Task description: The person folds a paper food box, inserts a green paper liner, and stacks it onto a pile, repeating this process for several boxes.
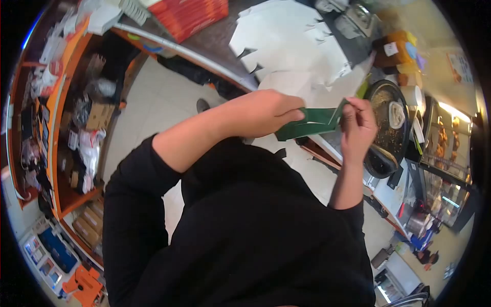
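Card (290, 132), green and part-folded, is between your hands. Left hand (261, 111) pinches one end, right hand (358, 127) the other. Use light, even finger pressure to avoid skewed creases. White sheets (286, 43) lie beyond both hands.

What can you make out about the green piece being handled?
The green piece is dark green, seemingly thin card or stiff paper, folded, with pale lines along some edges and a narrow gap between its layers. It lies slantwise by the edge of the counter, pinched by the left hand and the right hand, whose fingers hide parts.
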{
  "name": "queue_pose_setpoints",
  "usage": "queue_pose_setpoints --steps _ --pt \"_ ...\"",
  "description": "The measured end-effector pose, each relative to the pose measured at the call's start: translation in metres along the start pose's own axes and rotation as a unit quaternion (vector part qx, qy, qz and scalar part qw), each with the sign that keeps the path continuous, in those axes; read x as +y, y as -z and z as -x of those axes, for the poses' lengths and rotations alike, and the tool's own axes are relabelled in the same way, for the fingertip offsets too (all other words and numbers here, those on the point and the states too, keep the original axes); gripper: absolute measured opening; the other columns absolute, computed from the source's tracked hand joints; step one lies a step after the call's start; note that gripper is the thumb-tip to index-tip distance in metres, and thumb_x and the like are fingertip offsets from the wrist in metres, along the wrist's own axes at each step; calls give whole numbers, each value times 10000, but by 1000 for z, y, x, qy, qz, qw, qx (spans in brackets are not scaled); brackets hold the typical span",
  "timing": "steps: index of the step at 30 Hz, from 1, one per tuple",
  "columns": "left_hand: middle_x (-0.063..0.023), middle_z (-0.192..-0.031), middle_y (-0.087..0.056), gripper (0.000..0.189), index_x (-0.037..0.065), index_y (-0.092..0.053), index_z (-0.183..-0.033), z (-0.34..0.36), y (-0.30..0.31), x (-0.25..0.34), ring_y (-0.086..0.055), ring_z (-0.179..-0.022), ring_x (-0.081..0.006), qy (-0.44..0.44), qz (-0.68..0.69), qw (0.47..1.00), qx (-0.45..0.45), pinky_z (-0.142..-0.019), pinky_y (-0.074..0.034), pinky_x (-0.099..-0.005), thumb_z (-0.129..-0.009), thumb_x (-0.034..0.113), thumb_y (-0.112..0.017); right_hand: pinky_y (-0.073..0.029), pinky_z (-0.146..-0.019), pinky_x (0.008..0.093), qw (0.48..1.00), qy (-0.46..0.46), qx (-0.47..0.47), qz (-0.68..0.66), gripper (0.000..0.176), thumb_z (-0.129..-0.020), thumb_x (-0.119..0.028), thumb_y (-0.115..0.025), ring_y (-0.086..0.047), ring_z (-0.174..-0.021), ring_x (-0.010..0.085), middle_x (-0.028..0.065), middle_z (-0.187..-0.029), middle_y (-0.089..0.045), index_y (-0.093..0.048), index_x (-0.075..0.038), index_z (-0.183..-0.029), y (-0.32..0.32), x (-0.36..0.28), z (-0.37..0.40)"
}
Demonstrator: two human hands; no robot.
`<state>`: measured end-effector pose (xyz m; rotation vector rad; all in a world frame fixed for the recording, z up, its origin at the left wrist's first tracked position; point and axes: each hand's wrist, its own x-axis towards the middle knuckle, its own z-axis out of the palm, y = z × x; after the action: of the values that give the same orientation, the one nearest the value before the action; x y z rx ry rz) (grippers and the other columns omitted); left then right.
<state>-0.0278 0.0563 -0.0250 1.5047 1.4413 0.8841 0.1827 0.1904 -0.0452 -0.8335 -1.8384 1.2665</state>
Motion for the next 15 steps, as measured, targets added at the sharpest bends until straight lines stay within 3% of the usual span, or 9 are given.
queue_pose_setpoints --steps 3,6,9,12,13,15 --pt "-198 -799 -639 246 47 -615 -981 -8 0 -6 -617 -785 -386 -12 -16 1000 -7 -719 -476 -464 -971 256 -485 -343 -603 202 981 99 38 160 70 -849 -4 -702 -397 -676 54 -39 -796 -487 -638 -26 -868 0 -12 -3" --pt "-188 -790 -642 226 55 -614 -1003 -14 3 1 -623 -769 -382 12 -18 999 -28 -719 -476 -462 -962 246 -502 -335 -543 235 923 202 39 324 70 -850 -31 -708 -391 -608 114 -3 -726 -516 -639 -42 -841 -3 -25 -2" --pt "-178 -781 -648 209 67 -619 -1001 -18 4 0 -633 -761 -378 -24 -50 998 -22 -721 -482 -462 -958 240 -510 -416 -598 233 912 249 -10 327 49 -858 -34 -703 -531 -688 130 31 -803 -623 -658 -29 -880 -9 -34 2" --pt "-165 -758 -653 195 73 -623 -975 -16 5 0 -645 -736 -374 -77 -77 994 12 -695 -495 -463 -949 235 -518 -475 -665 244 946 195 -29 257 46 -867 -35 -698 -579 -733 146 57 -839 -639 -659 -10 -869 -1 -28 0" --pt "-162 -748 -653 191 72 -623 -966 -16 5 2 -648 -724 -374 -93 -84 992 25 -681 -500 -463 -944 233 -523 -486 -784 270 954 182 -47 233 180 -889 -21 -672 -588 -836 158 97 -952 -629 -614 -6 -1059 6 -24 -1" --pt "-153 -722 -652 179 75 -621 -943 -16 1 12 -655 -696 -368 -115 -106 982 104 -649 -507 -459 -933 232 -536 -451 -896 308 982 131 86 104 411 -914 -73 -657 -576 -950 188 121 -1065 -599 -463 -6 -1270 -6 -24 4"
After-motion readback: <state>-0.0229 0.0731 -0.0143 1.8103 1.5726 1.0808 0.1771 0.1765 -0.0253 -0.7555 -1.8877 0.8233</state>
